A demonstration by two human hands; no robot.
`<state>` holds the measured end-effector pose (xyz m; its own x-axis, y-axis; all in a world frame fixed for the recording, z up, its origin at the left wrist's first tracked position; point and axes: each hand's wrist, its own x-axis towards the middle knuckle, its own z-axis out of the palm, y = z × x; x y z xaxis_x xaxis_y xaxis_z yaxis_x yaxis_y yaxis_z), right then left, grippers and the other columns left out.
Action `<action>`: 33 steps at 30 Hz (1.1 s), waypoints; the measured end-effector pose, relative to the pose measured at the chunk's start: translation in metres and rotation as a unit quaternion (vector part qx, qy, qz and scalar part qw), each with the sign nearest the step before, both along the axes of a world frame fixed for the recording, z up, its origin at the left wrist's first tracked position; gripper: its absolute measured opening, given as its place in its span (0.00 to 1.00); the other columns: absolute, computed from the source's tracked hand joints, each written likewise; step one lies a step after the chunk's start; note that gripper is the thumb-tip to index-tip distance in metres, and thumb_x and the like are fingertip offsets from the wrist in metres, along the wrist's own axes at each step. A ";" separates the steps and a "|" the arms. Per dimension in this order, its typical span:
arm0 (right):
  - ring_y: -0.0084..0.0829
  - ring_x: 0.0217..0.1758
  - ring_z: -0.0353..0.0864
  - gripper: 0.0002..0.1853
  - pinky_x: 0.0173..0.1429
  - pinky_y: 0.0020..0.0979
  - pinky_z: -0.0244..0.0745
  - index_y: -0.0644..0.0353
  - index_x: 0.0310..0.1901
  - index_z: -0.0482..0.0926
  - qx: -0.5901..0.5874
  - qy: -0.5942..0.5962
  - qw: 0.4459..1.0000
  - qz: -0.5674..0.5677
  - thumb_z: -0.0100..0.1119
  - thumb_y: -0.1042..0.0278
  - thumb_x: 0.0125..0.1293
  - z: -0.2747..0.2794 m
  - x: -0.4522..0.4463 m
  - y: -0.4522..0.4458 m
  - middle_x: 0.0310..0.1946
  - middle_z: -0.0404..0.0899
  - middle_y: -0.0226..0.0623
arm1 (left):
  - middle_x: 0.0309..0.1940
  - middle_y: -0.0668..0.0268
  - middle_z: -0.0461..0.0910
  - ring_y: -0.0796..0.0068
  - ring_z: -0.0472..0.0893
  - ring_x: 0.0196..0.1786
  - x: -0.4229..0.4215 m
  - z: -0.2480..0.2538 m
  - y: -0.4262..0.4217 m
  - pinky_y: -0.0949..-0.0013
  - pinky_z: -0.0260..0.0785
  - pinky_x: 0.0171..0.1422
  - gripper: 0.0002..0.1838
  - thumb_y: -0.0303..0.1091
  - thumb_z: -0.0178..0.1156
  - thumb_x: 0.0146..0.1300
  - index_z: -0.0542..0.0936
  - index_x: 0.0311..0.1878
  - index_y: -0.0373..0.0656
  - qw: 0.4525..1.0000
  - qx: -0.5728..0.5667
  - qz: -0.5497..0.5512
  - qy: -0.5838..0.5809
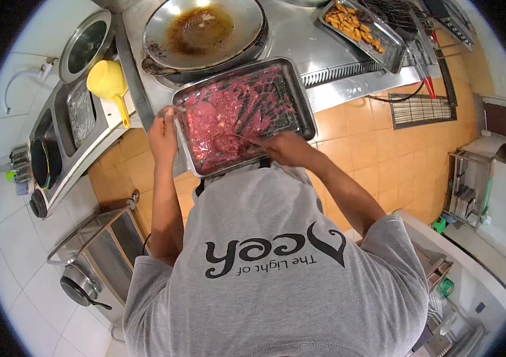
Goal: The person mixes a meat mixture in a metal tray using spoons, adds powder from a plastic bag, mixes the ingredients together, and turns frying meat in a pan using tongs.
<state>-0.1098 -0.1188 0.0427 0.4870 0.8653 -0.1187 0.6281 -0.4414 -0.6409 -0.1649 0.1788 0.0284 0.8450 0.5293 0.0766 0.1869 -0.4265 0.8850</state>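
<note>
A rectangular metal tray (308, 113) is tilted in front of my body, its upper edge by the stove. Glossy dark red sauce or paste (205, 122) lies thick on its left side and thins into streaks on the right. My left hand (162, 135) grips the tray's left rim, fingers closed at the edge. Over the lower right part of the tray, my right hand (290, 149) is closed around the handle of a spoon (246, 138). The spoon's head is in the red mass and mostly hidden.
A large wok (205, 33) with brown oil sits on the stove just beyond the tray. A yellow dipper (107, 80) stands at left beside the sink (80, 116). At upper right, a tray (389, 59) holds fried orange pieces (351, 25). A floor grate (422, 110) lies right.
</note>
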 end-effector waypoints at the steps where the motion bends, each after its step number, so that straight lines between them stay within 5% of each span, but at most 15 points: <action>1: 0.49 0.26 0.76 0.25 0.32 0.44 0.71 0.43 0.58 0.70 0.016 -0.001 1.000 -0.018 0.51 0.70 0.57 0.006 0.007 0.004 0.23 0.75 0.49 | 0.14 0.66 0.68 0.83 0.63 0.20 0.003 0.000 0.002 0.73 0.58 0.25 0.15 0.41 0.51 0.66 0.80 0.41 0.40 1.000 0.005 0.008 0.005; 4: 0.48 0.24 0.76 0.24 0.31 0.43 0.72 0.43 0.59 0.70 0.039 -0.040 0.996 -0.070 0.50 0.70 0.58 0.003 0.040 0.016 0.22 0.76 0.47 | 0.13 0.68 0.69 0.83 0.63 0.20 0.010 -0.001 -0.002 0.74 0.58 0.25 0.15 0.41 0.51 0.67 0.80 0.42 0.39 0.993 0.085 -0.040 0.073; 7: 0.48 0.24 0.77 0.23 0.31 0.43 0.73 0.43 0.57 0.71 0.000 -0.147 0.983 -0.106 0.52 0.68 0.57 -0.029 0.056 0.022 0.21 0.77 0.46 | 0.19 0.68 0.74 0.83 0.67 0.22 0.005 -0.001 -0.001 0.75 0.60 0.27 0.16 0.41 0.48 0.68 0.79 0.42 0.39 0.983 0.049 -0.141 0.106; 9: 0.48 0.24 0.78 0.21 0.31 0.43 0.74 0.45 0.53 0.73 -0.034 -0.233 0.968 -0.092 0.54 0.65 0.56 -0.037 0.054 0.028 0.20 0.76 0.45 | 0.24 0.67 0.76 0.84 0.70 0.25 0.001 0.010 0.000 0.76 0.61 0.28 0.16 0.42 0.48 0.68 0.79 0.41 0.40 0.992 -0.018 -0.114 0.051; 14: 0.47 0.29 0.79 0.25 0.34 0.44 0.75 0.41 0.57 0.69 -0.055 -0.087 0.994 0.034 0.54 0.67 0.54 -0.011 0.027 0.031 0.24 0.78 0.47 | 0.29 0.64 0.79 0.81 0.74 0.27 0.012 0.020 0.014 0.76 0.64 0.30 0.16 0.41 0.50 0.67 0.79 0.40 0.37 0.999 -0.019 -0.020 -0.044; 17: 0.47 0.30 0.79 0.27 0.35 0.44 0.75 0.39 0.60 0.66 -0.026 -0.060 0.995 0.073 0.51 0.67 0.56 0.014 0.039 0.030 0.26 0.78 0.47 | 0.35 0.67 0.81 0.86 0.74 0.30 0.009 -0.025 0.039 0.82 0.61 0.29 0.17 0.43 0.49 0.68 0.80 0.38 0.39 0.993 0.052 -0.054 0.092; 18: 0.47 0.30 0.79 0.28 0.34 0.44 0.75 0.38 0.61 0.65 -0.024 -0.056 0.995 0.080 0.51 0.68 0.56 0.022 0.045 0.030 0.27 0.78 0.47 | 0.29 0.68 0.80 0.87 0.70 0.25 0.002 -0.049 0.044 0.81 0.59 0.27 0.17 0.43 0.49 0.67 0.80 0.37 0.38 0.992 0.077 -0.067 0.077; 22: 0.48 0.30 0.79 0.28 0.36 0.46 0.75 0.34 0.62 0.63 -0.016 -0.092 0.995 -0.039 0.49 0.66 0.59 -0.008 0.075 0.031 0.27 0.78 0.48 | 0.23 0.70 0.78 0.86 0.72 0.27 -0.011 -0.001 0.007 0.77 0.64 0.32 0.15 0.40 0.51 0.67 0.79 0.45 0.38 0.971 -0.090 -0.176 0.132; 25: 0.48 0.30 0.79 0.27 0.36 0.46 0.75 0.32 0.62 0.63 -0.163 -0.092 0.982 0.017 0.48 0.64 0.60 0.002 0.063 0.042 0.27 0.78 0.48 | 0.28 0.68 0.79 0.85 0.73 0.29 -0.012 0.015 0.016 0.78 0.64 0.33 0.14 0.38 0.49 0.68 0.78 0.46 0.38 0.975 -0.062 -0.162 0.141; 28: 0.47 0.30 0.79 0.27 0.36 0.47 0.75 0.29 0.63 0.62 -0.078 -0.091 0.988 0.098 0.48 0.62 0.60 -0.016 0.046 0.043 0.27 0.78 0.48 | 0.33 0.68 0.80 0.84 0.74 0.30 -0.001 0.000 0.036 0.78 0.65 0.34 0.14 0.37 0.49 0.68 0.77 0.46 0.37 0.992 -0.052 -0.102 -0.050; 33: 0.45 0.24 0.77 0.25 0.30 0.44 0.72 0.39 0.59 0.69 -0.024 -0.111 0.992 0.058 0.53 0.65 0.58 -0.005 0.080 0.056 0.22 0.76 0.43 | 0.34 0.67 0.80 0.81 0.73 0.28 0.003 0.003 0.049 0.77 0.65 0.33 0.13 0.36 0.49 0.68 0.77 0.46 0.37 0.998 0.019 -0.061 0.001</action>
<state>-0.0294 -0.0626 0.0379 0.4037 0.9128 -0.0620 0.7992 -0.3849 -0.4616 -0.1615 0.2281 0.0318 0.9027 0.4200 0.0937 0.1330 -0.4794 0.8675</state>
